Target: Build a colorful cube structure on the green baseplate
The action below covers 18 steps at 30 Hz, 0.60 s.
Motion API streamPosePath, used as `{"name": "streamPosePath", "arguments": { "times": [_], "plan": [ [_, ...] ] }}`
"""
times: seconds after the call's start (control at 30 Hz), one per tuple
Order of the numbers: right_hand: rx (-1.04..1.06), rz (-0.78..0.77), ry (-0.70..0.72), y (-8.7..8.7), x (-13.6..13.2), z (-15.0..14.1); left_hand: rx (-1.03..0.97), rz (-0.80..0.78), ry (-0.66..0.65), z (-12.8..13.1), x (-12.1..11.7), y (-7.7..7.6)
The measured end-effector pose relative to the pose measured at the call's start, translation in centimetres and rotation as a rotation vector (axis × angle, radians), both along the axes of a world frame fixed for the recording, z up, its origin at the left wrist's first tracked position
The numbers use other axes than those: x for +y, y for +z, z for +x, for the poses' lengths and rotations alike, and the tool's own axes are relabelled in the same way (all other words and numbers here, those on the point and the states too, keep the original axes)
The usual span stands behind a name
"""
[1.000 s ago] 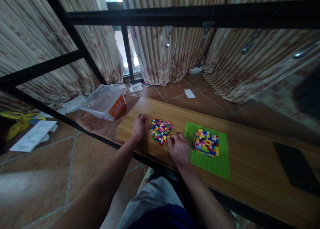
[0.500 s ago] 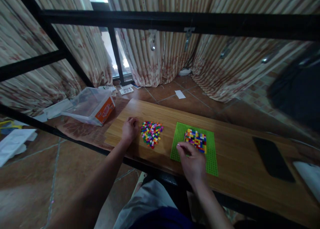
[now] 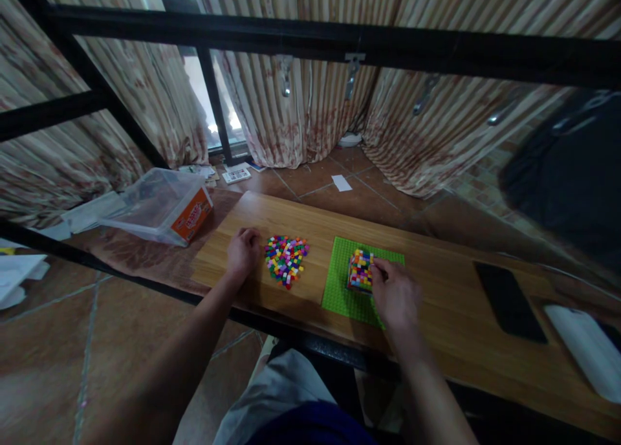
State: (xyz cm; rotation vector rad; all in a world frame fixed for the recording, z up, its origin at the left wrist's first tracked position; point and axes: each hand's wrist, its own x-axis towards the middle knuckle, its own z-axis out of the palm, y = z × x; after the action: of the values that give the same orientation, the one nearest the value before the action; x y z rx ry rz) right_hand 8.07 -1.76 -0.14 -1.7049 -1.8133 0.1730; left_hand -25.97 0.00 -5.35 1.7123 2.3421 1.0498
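Note:
My right hand (image 3: pixel 396 292) is closed in a pinch at the upper right of a block of stacked building bricks (image 3: pixel 359 270). Its fingertips touch the top of the block, and the small brick between them is mostly hidden. The many-coloured block stands on a green studded baseplate (image 3: pixel 334 294), partly covered by the hand. My left hand (image 3: pixel 243 251) rests on the wooden table (image 3: pixel 310 222) with its fingers curled together. What they hold, if anything, is hidden. Just right of it lies a loose pile of small coloured bricks (image 3: pixel 286 259).
A clear plastic box (image 3: pixel 150 202) with an orange label stands beyond the table's left end. On the right of the table lie a dark flat slab (image 3: pixel 509 301) and a white object (image 3: pixel 585 348). A black metal frame (image 3: pixel 310 34) crosses ahead, before striped curtains (image 3: pixel 310 108).
My right hand has gone from beside the loose pile rightward to the brick block, carrying a small pinkish brick. My left hand stays beside the pile. The view has turned right.

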Motion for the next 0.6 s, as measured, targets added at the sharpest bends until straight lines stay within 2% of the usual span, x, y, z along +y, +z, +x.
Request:
{"name": "streamPosePath", "arguments": {
  "times": [0.23, 0.37, 0.47, 0.6],
  "plan": [
    [0.025, -0.042, -0.031, -0.1, 0.3, -0.1, -0.01, -0.009, 0.007, 0.1, 0.0, 0.0],
    [0.13, -0.049, -0.042, -0.1, 0.3, 0.5, -0.024, -0.006, 0.015, 0.1, 0.0, 0.1],
    [0.208, -0.027, -0.083, -0.1, 0.3, 1.0, -0.024, -0.004, 0.011, 0.2, 0.0, 0.1],
    [0.174, 0.033, -0.122, -0.4, 1.1, 1.3, -0.013, -0.015, 0.02, 0.2, 0.0, 0.1]
  ]
}}
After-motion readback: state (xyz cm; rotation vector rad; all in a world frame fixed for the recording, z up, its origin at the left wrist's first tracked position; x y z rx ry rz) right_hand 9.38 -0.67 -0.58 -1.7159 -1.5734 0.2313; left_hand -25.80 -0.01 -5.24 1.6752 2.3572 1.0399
